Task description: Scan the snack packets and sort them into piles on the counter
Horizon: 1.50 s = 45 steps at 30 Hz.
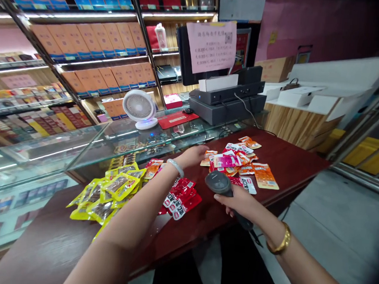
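Note:
My right hand (237,202) is wrapped round the handle of a dark barcode scanner (218,183), its head above the table's near side. My left hand (192,156) reaches over the table beside a small orange packet (210,155); its fingers are mostly hidden, so I cannot tell if they grip anything. Just beyond the scanner lies a loose pile of snack packets, with a pink packet (226,160) on top and an orange packet (265,176) at its right edge. Red packets (184,198) lie partly behind my left forearm. Yellow-edged clear packets (115,188) are heaped left of it.
The dark red table (292,153) adjoins a glass display counter (101,140). On the counter stand a white fan (140,106), a red mat (178,120) and a dark till unit (224,103) with a monitor (186,57). Shelves of orange boxes (93,38) rise behind.

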Available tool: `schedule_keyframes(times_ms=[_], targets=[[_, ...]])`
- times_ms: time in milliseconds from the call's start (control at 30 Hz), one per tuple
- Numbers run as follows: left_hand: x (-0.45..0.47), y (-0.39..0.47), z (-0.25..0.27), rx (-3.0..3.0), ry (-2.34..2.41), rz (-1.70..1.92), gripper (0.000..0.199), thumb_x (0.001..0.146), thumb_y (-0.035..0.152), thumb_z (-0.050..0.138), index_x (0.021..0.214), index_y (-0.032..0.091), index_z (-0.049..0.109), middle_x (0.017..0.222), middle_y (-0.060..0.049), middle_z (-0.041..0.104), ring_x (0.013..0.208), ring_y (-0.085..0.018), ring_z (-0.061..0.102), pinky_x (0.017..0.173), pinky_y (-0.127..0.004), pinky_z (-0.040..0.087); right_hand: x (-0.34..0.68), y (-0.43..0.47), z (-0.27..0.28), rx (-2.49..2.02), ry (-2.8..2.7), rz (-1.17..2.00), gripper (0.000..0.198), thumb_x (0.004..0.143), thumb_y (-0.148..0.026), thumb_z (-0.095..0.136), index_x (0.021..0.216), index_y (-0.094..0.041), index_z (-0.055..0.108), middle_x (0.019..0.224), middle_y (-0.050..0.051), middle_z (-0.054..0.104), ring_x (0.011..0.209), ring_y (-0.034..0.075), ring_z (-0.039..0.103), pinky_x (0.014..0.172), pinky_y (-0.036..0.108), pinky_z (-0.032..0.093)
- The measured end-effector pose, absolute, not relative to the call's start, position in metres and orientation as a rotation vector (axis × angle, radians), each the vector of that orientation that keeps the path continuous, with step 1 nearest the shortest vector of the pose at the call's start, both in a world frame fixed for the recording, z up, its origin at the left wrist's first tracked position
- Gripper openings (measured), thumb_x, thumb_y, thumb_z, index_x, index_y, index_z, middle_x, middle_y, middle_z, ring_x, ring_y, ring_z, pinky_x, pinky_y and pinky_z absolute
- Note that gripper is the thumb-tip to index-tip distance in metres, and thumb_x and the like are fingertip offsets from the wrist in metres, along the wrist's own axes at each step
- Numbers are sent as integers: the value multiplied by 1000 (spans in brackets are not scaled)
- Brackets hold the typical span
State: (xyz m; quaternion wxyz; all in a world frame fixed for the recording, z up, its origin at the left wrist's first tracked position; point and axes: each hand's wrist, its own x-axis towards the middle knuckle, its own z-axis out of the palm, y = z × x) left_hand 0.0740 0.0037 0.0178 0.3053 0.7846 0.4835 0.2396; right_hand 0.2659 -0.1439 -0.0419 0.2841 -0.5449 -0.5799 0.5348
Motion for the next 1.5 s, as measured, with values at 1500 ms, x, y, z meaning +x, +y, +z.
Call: schedule_keyframes(times_ms=[1500], targets=[[-35, -122, -6, 2399, 2028, -16, 49, 72, 58, 73, 106, 23, 66, 113, -18, 64, 115, -39, 55, 99, -45, 43, 243, -184, -48, -1491, -1721, 1329, 25, 80, -39, 70, 92, -18, 62, 57, 1, 67, 46, 18, 63, 45, 25, 47]])
